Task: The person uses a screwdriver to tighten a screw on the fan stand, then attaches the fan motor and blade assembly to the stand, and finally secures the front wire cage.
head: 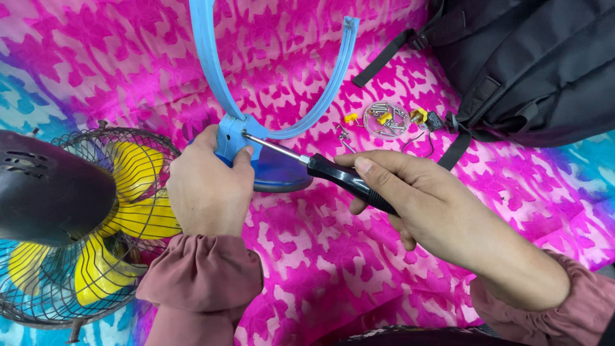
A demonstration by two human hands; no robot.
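Note:
My left hand [208, 186] grips the blue block at the foot of a blue U-shaped plastic fan bracket [211, 57], which rises from a round blue base [282, 173]. My right hand [423, 198] holds a screwdriver [339, 176] by its black handle. Its metal shaft points left and the tip meets the blue block near my left thumb. A fan head with yellow blades [131, 205] inside a wire cage lies on its side at the left, with its dark motor housing [45, 192] toward me.
A small clear dish of screws [386, 120] with yellow and black small parts around it lies on the pink patterned cloth [307, 256]. A black backpack [532, 64] fills the top right corner, its straps trailing onto the cloth.

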